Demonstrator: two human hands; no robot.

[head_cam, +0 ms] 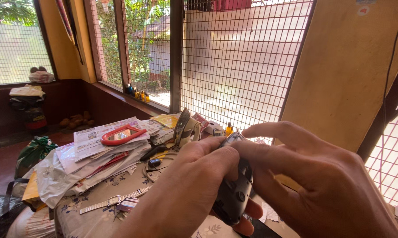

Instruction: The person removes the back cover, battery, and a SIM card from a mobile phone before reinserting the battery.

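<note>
While both of my hands are raised close in front of the camera, they hold one small dark grey device (234,194) between them. My left hand (185,189) grasps it from the near side, with the thumb pressed on its upper part, and a fingertip shows below its lower end. My right hand (313,180) pinches the top of the device with thumb and middle fingers, while the index finger points out straight and free.

I think the main risk is a slip: the grip is only by fingertips on a smooth curved body, so a strong pull or twist could send the device down onto the cluttered table (97,216). If some small part comes loose, it may be lost among the papers.

The device lies exactly between the two hands, touching both. Beyond the left hand, a metal watch band (113,202) rests on the flowered cloth, and further away is a pile of newspapers (97,150) with a red handled mirror (122,135) on top. Behind the hands stands a small amber bottle (229,129), near the window mesh (234,57).
</note>
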